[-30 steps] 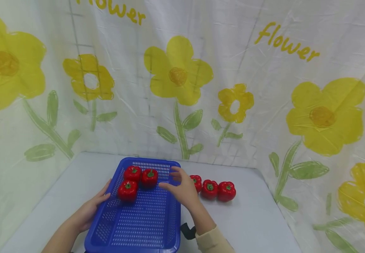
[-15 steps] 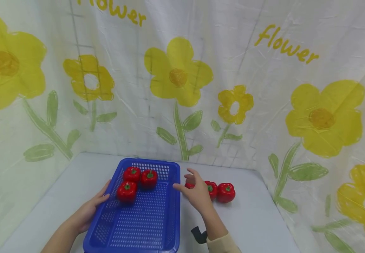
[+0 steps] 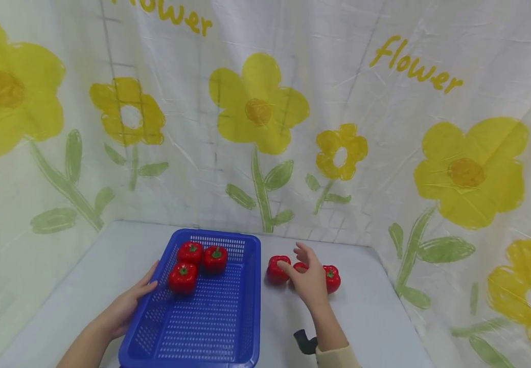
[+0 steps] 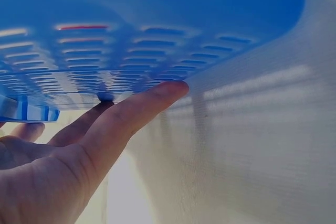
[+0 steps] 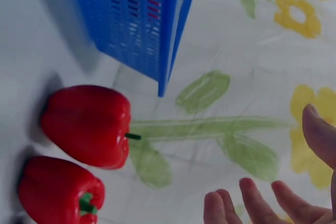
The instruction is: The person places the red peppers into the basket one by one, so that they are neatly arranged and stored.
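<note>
A blue plastic basket (image 3: 201, 327) with perforated walls sits left of centre, with three red bell peppers (image 3: 183, 278) in its far left part. My left hand (image 3: 122, 312) rests against the basket's left side. In the left wrist view its extended fingers (image 4: 152, 100) touch the slotted blue wall. To the basket's right, three more red peppers stand in a row. My right hand (image 3: 311, 281) hovers over them, fingers spread and nothing held. It partly covers the middle pepper (image 3: 299, 267); the left pepper (image 3: 276, 271) and right pepper (image 3: 332, 279) show on either side.
A white table (image 3: 366, 317) carries everything. Behind it hangs a white curtain (image 3: 178, 179) with painted yellow flowers. A black curved piece (image 3: 305, 342) shows by the right wrist.
My right hand has moved from over the basket's right rim rightward to above the row of peppers, uncovering the left one. The left hand stays at the basket.
</note>
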Demonstrator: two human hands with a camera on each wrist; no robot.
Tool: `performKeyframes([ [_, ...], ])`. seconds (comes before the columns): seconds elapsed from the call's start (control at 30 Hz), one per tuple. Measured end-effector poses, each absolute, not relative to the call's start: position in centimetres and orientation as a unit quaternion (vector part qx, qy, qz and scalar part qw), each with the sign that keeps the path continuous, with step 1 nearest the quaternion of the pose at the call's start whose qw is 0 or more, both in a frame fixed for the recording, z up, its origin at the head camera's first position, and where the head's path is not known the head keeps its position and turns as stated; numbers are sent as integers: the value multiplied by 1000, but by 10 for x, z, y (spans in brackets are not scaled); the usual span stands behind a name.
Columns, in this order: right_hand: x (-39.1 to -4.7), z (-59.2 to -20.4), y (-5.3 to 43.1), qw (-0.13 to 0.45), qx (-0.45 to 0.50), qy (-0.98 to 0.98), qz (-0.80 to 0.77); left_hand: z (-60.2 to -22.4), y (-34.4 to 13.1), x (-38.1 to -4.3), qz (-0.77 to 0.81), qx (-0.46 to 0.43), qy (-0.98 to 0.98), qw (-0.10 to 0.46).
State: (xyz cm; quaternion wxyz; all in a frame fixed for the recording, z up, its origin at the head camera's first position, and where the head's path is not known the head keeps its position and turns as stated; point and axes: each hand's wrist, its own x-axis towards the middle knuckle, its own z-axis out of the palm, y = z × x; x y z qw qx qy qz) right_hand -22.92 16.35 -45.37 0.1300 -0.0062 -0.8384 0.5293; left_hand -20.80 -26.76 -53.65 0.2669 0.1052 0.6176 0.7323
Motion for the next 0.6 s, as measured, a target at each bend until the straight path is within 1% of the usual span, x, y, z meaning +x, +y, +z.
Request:
performKeyframes([
  [0.27,-231,-455,187,177,-7,-818,546,-538,-269,-208,731,110,621,261],
  [0.5,-232,-459,207,195,-48,-826,527,-539,-269,-208,732,105,620,263],
  [0.6,-231,-458,212,212,-54,-821,527,-539,-269,-209,734,106,617,263],
])
